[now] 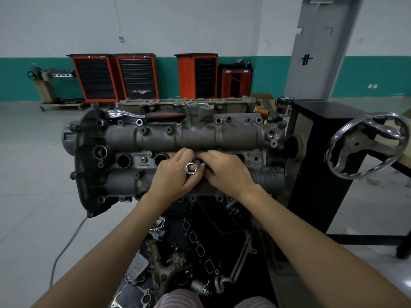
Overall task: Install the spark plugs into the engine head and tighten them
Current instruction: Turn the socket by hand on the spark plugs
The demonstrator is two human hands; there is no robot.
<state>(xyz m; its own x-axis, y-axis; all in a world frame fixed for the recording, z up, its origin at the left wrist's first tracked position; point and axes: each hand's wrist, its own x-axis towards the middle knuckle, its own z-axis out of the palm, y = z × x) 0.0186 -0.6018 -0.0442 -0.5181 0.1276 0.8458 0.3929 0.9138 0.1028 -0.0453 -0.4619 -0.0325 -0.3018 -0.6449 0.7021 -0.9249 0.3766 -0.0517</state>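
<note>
Left hand (175,174) gripped chrome socket (191,168); right hand (224,170) pinched something hidden. Grey cast-metal engine head (160,136) showed wells open; ratchet (142,115) lay unused at its far edge.

An auto repair workshop or training garage.

Along the back wall, upper left and centre of the frame, stand orange-and-black tool cabinets (115,77) with rows of drawers. An engine head (178,138) sits mid-frame on a black stand (315,165) with a chrome handwheel (364,145) at the right, a ratchet wrench (146,115) lying across its top. Another engine stand (47,85) holding a part waits at far left. Loose gaskets and engine parts (178,258) fill a tray at bottom centre. The floor (33,163) is bare grey tile, the wall (378,74) banded teal.
</note>
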